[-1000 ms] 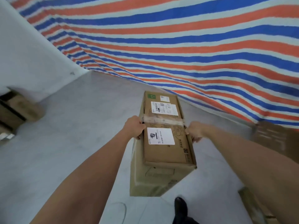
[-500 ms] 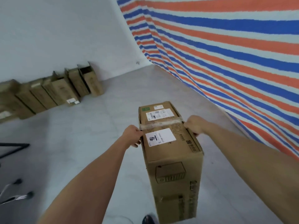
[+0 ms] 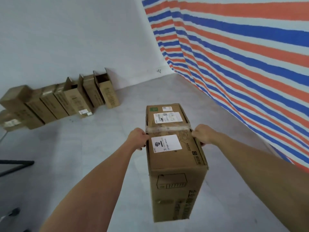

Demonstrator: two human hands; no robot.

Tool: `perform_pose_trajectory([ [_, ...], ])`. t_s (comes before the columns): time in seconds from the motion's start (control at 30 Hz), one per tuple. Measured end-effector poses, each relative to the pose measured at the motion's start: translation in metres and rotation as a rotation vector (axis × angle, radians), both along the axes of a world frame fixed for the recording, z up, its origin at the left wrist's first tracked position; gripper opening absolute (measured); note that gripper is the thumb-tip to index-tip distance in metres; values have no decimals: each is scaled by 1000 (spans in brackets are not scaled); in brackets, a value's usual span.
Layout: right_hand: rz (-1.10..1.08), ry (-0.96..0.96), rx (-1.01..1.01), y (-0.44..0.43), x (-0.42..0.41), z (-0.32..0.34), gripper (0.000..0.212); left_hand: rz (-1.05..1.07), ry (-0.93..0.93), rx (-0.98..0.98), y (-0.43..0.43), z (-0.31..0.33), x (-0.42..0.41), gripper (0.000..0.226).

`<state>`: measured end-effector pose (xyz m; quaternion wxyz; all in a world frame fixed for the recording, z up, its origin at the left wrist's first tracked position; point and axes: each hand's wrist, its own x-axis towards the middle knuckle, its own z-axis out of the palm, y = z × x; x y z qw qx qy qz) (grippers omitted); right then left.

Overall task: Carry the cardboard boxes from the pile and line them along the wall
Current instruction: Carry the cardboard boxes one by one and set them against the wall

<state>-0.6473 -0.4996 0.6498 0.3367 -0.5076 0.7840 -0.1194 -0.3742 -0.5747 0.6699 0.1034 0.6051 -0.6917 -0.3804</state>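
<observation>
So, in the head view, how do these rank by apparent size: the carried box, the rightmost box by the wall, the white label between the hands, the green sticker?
1. carried box
2. rightmost box, farther off, so its true size is unsure
3. white label
4. green sticker

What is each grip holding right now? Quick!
Left grip: closed, holding the left side of the cardboard box.
Right grip: closed, holding the right side of the same box.

Orange-blue-white striped woven tarpaulin (image 3: 234,56) hangs at right — grey concrete floor (image 3: 100,139) below; thin black metal bar (image 3: 16,163) at left edge.
</observation>
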Motion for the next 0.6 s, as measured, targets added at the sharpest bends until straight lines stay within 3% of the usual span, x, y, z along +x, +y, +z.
perform_pose_trajectory([
  [0.2,-5,2,-38,-158,-40,-14,38,25,-27,-108,-151,-10,-43,33],
  [0.4,21,-12,-5,-319,-93,-31,37,51,-63,-69,-303,-24,-93,31],
  [0.6,106,46,12,-487,-125,-8,37,115,-24,-18,-452,-23,-121,29],
])
